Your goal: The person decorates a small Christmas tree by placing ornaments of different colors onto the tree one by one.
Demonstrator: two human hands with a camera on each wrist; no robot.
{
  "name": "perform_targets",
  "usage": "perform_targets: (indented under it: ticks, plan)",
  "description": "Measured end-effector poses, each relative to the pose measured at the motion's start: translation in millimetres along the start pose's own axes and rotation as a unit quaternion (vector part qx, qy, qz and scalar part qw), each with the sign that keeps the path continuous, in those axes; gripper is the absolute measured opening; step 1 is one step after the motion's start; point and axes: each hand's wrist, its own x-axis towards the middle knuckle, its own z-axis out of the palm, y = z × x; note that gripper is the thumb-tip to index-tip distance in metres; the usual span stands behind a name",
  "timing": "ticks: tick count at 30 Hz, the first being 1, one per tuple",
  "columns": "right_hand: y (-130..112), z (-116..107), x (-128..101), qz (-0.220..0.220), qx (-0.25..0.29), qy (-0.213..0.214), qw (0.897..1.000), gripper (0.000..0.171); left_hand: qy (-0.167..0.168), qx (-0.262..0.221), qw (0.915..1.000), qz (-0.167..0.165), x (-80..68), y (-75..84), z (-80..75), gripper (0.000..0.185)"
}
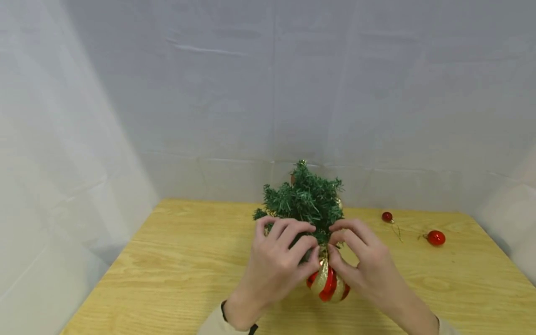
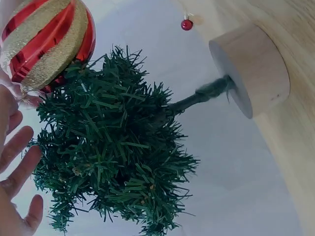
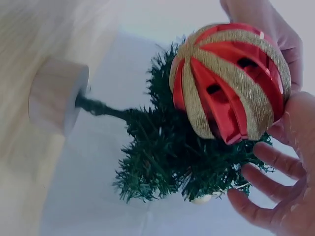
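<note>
The bauble (image 1: 328, 283), low in the middle of the head view against the near side of the tree (image 1: 303, 197), looks light, hollow, slick and probably easy to crack, so its top cap or loop seems the safest hold. It is glossy red with swirling gold glitter bands. Left hand (image 1: 279, 260) and right hand (image 1: 363, 260) curl fingers into the branches above it; whether they pinch its loop is hidden.

A staged recording booth, not a lived-in room: plain white sheets (image 1: 268, 83), creased, hang on three sides around one light wooden counter (image 1: 176, 260) low in the frame.
</note>
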Motion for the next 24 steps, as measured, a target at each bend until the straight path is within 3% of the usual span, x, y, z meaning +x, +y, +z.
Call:
perform_targets:
  ticks: [2,6,14,18,24]
  plan:
    - [0.0,-1.4,0.9,-0.021,-0.032,0.002,0.999,0.033,0.003,0.025,0.9996,0.014,1.2,0.1,0.2,0.02]
    - [-1.0,-5.4,5.1,-0.058,-0.074,0.018,0.995,0.033,0.005,0.048,0.9983,0.032,3.0,0.5,-0.5,0.02]
    - [-6.1,-15.1,20.3,-0.087,-0.078,0.031,0.993,0.03,0.015,0.058,0.9968,0.052,9.1,0.3,-6.6,0.018]
    - [-6.5,-18.1,29.8,-0.089,-0.059,0.03,0.994,0.029,0.022,0.047,0.9975,0.047,15.9,-2.1,-10.7,0.019]
    - [-8.2,-21.1,42.7,-0.067,-0.034,0.032,0.997,0.033,0.023,0.006,0.9996,0.012,27.6,-7.7,-16.3,0.009]
